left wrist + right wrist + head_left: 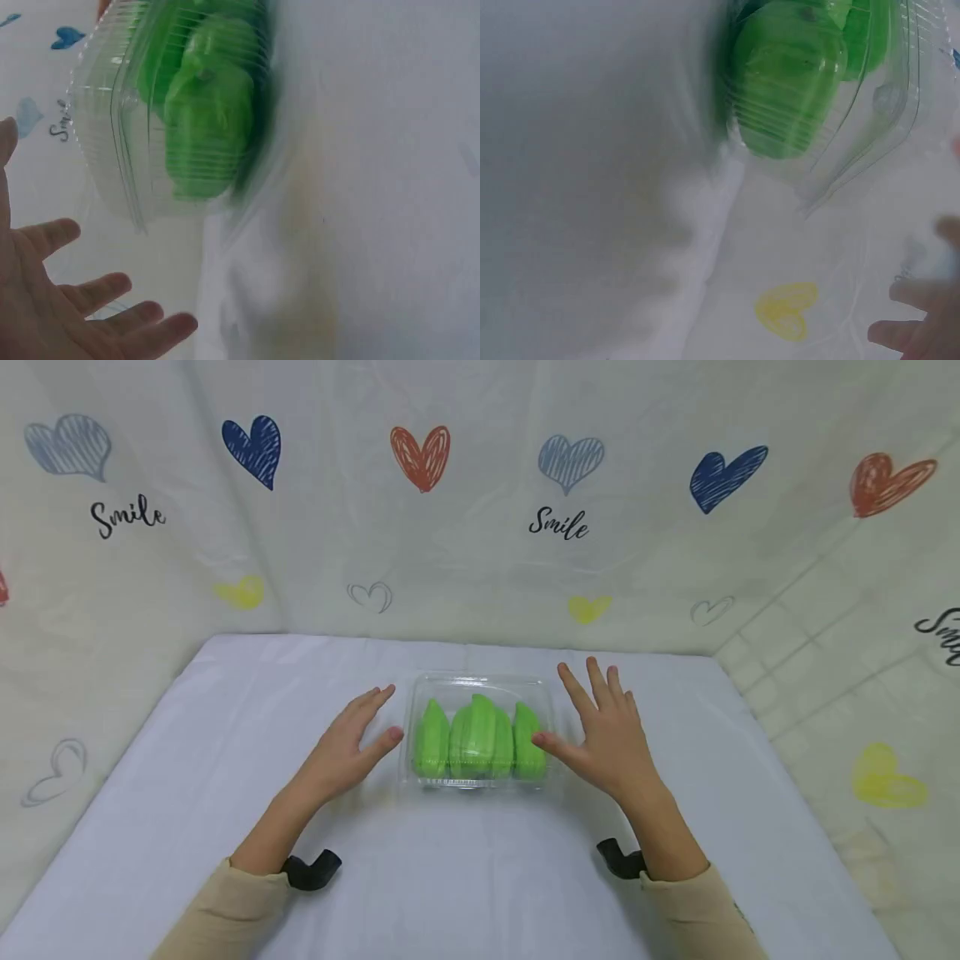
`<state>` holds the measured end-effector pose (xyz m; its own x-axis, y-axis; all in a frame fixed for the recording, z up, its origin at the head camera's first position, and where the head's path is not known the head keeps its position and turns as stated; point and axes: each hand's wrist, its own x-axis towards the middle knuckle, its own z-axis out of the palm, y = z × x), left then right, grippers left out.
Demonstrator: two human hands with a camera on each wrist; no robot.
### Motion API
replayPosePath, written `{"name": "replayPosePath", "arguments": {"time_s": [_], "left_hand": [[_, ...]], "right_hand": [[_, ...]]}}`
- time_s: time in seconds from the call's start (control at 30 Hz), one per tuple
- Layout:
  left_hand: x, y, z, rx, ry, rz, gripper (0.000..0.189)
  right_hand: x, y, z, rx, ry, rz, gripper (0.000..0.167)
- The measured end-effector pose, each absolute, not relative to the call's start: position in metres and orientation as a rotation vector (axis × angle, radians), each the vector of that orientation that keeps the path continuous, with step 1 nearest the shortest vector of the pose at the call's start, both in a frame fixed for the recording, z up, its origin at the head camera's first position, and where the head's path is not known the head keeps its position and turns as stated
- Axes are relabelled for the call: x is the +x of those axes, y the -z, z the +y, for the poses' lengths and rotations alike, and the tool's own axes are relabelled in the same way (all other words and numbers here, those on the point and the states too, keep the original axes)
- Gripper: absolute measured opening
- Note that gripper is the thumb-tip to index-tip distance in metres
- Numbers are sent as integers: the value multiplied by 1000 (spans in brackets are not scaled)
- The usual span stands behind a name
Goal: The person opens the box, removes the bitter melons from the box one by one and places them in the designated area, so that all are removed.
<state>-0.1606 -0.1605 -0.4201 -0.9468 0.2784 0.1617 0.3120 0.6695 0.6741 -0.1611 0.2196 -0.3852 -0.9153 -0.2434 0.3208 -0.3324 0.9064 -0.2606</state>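
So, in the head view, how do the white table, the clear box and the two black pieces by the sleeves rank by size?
1. White table
2. Clear box
3. Left black piece and right black piece: too alike to rank

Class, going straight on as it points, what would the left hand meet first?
The left hand would probably meet the clear lidded plastic container on its left side, though hand height is unclear.

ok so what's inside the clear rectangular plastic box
The clear rectangular plastic box holds several bright green, elongated pieces, standing close together and visible through its walls. Their undersides are hidden, and overlapping makes an exact count uncertain.
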Motion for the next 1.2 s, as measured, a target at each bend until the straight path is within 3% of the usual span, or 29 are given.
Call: {"name": "replayPosePath", "arguments": {"time_s": [0.33,1.2], "left_hand": [[-163,428,-149,-405,2185,-2522,51],[-168,455,-140,-339,2544,-2407,51]], "right_hand": [[-151,382,199,515,-502,-2775,98],[-141,396,177,786,-397,-2745,99]]}}
